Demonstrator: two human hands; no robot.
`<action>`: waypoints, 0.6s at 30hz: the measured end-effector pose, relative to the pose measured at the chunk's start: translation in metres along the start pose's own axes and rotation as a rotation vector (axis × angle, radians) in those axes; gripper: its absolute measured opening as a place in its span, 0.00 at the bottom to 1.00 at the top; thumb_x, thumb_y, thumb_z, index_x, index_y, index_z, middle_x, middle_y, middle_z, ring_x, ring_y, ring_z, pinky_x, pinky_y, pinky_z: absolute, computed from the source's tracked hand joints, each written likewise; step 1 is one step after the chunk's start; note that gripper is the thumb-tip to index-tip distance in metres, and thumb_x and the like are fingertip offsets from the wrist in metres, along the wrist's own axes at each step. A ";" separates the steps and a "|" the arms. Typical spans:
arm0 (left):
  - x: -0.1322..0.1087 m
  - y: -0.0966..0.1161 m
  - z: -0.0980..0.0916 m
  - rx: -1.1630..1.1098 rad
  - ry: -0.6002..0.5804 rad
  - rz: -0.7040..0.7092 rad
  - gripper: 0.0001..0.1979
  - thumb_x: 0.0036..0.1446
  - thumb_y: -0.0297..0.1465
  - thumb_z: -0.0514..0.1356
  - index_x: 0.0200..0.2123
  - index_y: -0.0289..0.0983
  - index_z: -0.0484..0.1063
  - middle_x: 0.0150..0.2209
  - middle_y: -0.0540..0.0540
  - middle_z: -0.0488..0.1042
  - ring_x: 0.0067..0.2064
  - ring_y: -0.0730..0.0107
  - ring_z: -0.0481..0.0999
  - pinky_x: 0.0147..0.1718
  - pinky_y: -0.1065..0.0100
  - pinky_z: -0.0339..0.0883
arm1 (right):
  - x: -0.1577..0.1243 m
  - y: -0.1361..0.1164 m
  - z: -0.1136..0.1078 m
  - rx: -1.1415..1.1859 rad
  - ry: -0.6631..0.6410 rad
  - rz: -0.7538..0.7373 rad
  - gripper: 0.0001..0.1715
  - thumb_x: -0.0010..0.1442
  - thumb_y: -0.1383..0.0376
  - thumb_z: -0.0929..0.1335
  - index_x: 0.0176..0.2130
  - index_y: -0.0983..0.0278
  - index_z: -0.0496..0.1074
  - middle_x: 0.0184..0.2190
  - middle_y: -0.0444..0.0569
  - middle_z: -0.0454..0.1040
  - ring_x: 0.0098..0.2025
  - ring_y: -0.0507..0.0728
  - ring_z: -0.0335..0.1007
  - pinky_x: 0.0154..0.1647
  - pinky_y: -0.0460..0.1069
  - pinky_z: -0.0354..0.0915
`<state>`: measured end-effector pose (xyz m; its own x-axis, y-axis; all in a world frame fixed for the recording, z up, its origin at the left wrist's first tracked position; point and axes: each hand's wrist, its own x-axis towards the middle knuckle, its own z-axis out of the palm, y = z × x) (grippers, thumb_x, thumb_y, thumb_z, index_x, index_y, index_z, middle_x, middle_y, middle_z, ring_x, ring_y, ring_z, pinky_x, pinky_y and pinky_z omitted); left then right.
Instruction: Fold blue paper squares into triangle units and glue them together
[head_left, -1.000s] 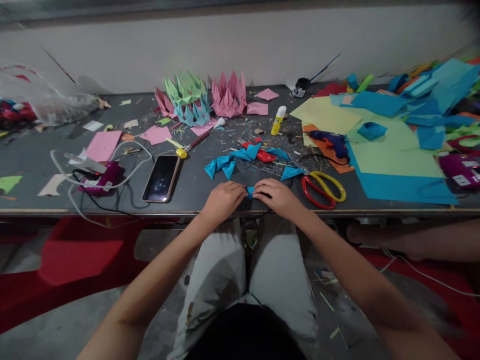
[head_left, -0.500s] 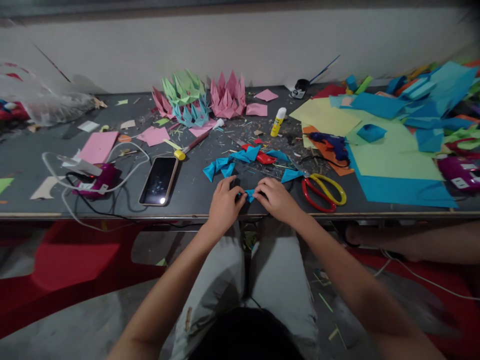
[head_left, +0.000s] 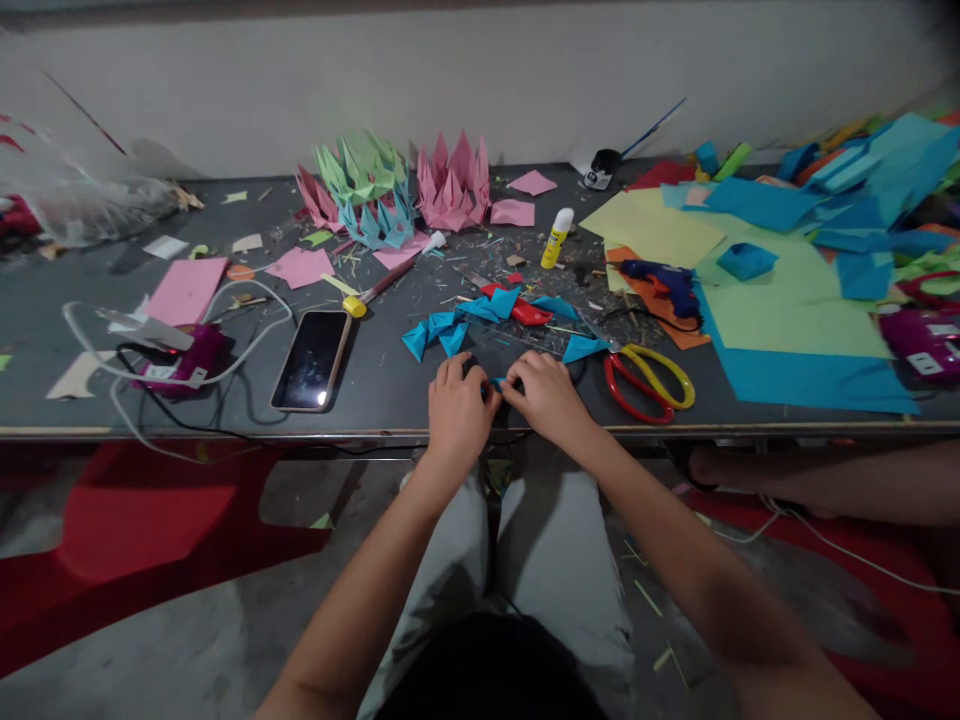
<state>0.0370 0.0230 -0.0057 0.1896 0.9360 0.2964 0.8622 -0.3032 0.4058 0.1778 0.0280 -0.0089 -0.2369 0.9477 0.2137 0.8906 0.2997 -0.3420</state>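
On my head feed, left hand [head_left: 460, 405] and right hand [head_left: 547, 398] both pinched a small blue paper piece [head_left: 497, 383] between them, near the table's [head_left: 386, 385] front edge; fingers hid most of it. Folded blue triangles [head_left: 414, 342] lay just beyond, scissors [head_left: 649, 389] to their right. Farther back I saw a glue stick [head_left: 555, 245], then a pink spiky paper ring [head_left: 453, 200].

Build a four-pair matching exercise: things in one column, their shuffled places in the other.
1. small folded blue paper piece
2. metal scissors with red and yellow handles
3. yellow glue stick with a white cap
4. dark-screened rectangular phone

A. standing upright, beyond the hands
B. between the left hand and right hand
C. lying flat, left of the left hand
D. lying right of the right hand

Pairs: 1-B, 2-D, 3-A, 4-C
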 end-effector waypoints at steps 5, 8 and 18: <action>0.000 0.000 -0.003 -0.013 -0.051 -0.032 0.02 0.52 0.29 0.58 0.31 0.38 0.68 0.50 0.40 0.67 0.51 0.51 0.65 0.42 0.52 0.65 | 0.001 -0.004 -0.001 -0.019 -0.024 0.037 0.08 0.58 0.62 0.63 0.28 0.61 0.66 0.32 0.49 0.69 0.37 0.59 0.62 0.33 0.52 0.53; 0.000 -0.002 -0.005 -0.037 -0.078 -0.015 0.04 0.53 0.29 0.58 0.34 0.39 0.69 0.51 0.42 0.67 0.52 0.52 0.64 0.43 0.52 0.64 | 0.000 -0.004 0.000 -0.062 0.001 0.038 0.09 0.58 0.60 0.63 0.28 0.61 0.66 0.32 0.50 0.69 0.36 0.60 0.61 0.33 0.52 0.53; 0.006 -0.012 -0.013 -0.142 -0.153 -0.014 0.04 0.53 0.27 0.58 0.32 0.40 0.73 0.51 0.46 0.69 0.53 0.57 0.64 0.48 0.53 0.62 | 0.001 0.006 -0.001 0.125 -0.060 0.037 0.07 0.60 0.61 0.62 0.33 0.61 0.66 0.35 0.49 0.70 0.39 0.60 0.62 0.37 0.52 0.54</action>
<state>0.0213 0.0299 0.0026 0.2568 0.9532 0.1596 0.7923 -0.3022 0.5300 0.1827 0.0309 -0.0101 -0.2308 0.9622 0.1446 0.8446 0.2719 -0.4612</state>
